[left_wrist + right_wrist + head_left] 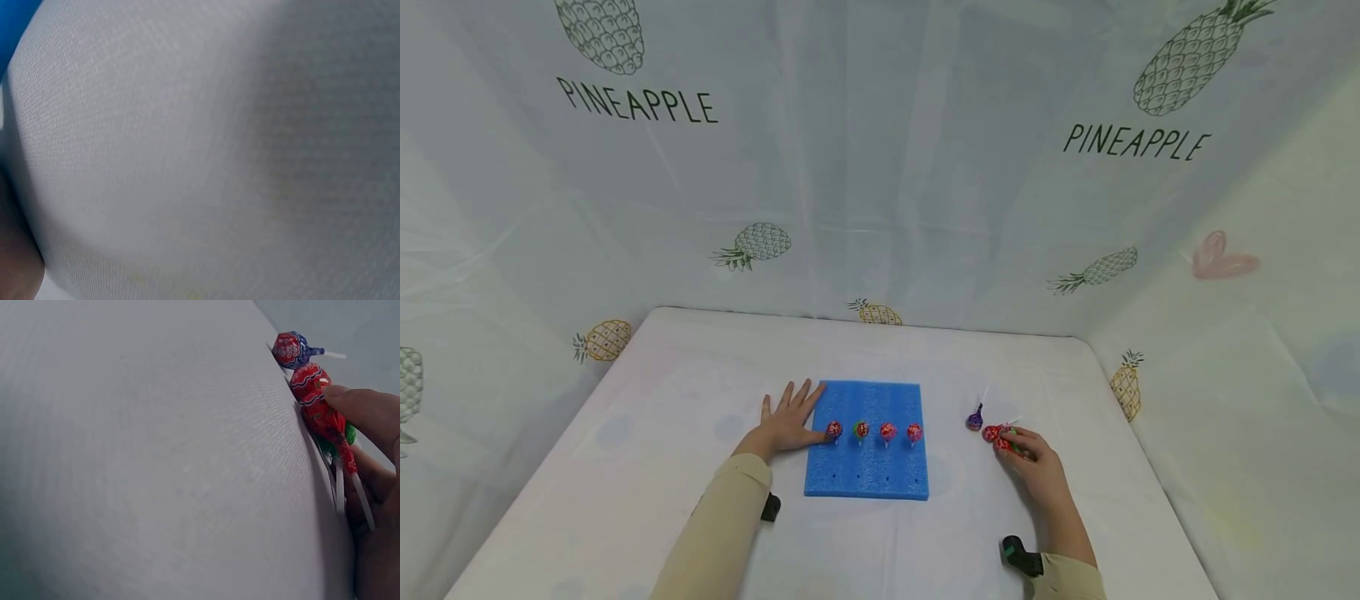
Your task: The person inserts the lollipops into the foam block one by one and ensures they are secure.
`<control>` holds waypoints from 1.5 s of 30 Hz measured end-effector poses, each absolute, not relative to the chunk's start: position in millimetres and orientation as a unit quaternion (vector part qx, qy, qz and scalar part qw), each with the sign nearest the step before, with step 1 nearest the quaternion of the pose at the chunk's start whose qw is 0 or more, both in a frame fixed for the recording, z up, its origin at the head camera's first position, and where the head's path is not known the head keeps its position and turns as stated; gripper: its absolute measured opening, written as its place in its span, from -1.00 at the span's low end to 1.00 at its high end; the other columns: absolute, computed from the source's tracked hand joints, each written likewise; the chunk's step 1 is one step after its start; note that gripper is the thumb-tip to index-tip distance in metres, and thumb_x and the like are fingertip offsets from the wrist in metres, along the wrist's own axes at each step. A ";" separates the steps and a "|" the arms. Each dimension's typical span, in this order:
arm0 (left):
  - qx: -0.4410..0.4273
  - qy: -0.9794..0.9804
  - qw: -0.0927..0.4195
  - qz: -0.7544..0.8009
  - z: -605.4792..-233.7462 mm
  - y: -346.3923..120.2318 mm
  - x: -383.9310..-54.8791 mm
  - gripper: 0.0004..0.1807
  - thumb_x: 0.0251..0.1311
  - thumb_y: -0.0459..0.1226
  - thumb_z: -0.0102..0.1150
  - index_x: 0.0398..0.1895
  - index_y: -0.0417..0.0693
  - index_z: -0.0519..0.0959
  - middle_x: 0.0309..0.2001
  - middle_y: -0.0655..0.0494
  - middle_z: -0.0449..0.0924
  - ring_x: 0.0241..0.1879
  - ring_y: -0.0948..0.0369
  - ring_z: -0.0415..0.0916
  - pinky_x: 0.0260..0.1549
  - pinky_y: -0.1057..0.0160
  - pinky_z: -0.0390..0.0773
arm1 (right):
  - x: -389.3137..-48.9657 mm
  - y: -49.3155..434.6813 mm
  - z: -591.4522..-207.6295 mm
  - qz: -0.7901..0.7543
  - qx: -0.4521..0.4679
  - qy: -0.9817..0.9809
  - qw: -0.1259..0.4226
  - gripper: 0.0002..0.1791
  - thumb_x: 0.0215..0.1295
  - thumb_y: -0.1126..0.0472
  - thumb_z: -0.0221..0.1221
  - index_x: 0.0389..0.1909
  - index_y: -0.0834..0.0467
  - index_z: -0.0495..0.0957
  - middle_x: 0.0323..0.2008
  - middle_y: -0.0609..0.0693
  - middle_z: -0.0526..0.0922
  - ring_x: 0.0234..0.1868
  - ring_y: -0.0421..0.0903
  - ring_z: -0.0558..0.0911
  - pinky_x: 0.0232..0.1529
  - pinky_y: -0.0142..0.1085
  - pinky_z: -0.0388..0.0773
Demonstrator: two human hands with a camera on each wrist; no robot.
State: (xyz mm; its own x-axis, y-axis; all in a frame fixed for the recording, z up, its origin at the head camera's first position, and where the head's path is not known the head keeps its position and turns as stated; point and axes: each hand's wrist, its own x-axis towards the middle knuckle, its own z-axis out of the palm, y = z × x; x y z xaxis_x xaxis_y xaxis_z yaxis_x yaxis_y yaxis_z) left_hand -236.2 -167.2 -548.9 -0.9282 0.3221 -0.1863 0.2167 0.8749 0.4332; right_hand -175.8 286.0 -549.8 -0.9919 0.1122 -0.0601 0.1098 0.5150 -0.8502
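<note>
My left hand (786,425) lies with spread fingers at the left edge of a blue foam board (868,475), its thumb by the leftmost lollipop (833,430). Several wrapped lollipops stand upright in a row across the board. To the right, my right hand (1033,467) pinches a red lollipop (319,412) low over the table, a fingertip on its wrapper. Close against it are a green-wrapped lollipop and another red one (991,433), partly hidden by the fingers. A purple-and-red lollipop (290,350) lies just beyond them, its white stick pointing away.
A row of small holes (887,478) runs along the board's near side. White cloth covers the table (700,383), and a pineapple-print curtain (880,167) hangs behind it. In the left wrist view, mostly cloth shows, with a corner of blue foam (14,25).
</note>
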 end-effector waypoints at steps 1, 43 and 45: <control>0.141 0.960 0.126 0.208 -549.5 -167.3 -236.5 0.13 0.06 0.30 0.18 0.58 0.10 -0.12 0.56 -0.10 -0.29 0.49 -0.18 -0.49 0.23 -0.39 -0.53 | -175.2 286.2 -549.4 0.487 -0.067 -0.871 0.004 -0.58 0.29 0.13 0.29 0.11 0.23 0.60 0.32 0.11 0.37 0.35 0.15 0.29 0.25 0.00 0.29; 0.140 0.963 0.130 0.188 -527.0 -162.9 -228.4 0.10 0.09 0.25 0.22 0.57 0.03 -0.07 0.54 -0.17 -0.21 0.48 -0.24 -0.37 0.24 -0.43 -0.37 | -175.7 280.6 -555.0 0.490 -0.171 -0.852 0.063 -0.60 0.36 0.28 0.16 0.21 0.15 0.50 0.02 0.15 0.48 -0.06 0.04 0.48 -0.30 -0.49 0.48; 0.139 0.963 0.132 0.189 -528.0 -163.4 -229.7 0.10 0.09 0.25 0.21 0.57 0.04 -0.08 0.55 -0.16 -0.22 0.48 -0.23 -0.39 0.24 -0.43 -0.38 | -176.2 281.6 -555.3 0.491 -0.170 -0.852 0.059 -0.58 0.38 0.26 0.14 0.25 0.12 0.48 0.08 0.13 0.44 0.01 0.05 0.46 -0.25 -0.52 0.44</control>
State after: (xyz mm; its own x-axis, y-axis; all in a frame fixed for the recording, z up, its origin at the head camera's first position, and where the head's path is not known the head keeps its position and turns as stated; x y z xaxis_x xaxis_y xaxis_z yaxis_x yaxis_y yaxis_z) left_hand -229.7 -163.4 -528.0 -0.9267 0.3170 -0.2016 0.2176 0.8904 0.3998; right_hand -176.2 281.6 -555.3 -0.9349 0.3485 -0.0665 0.2324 0.4598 -0.8571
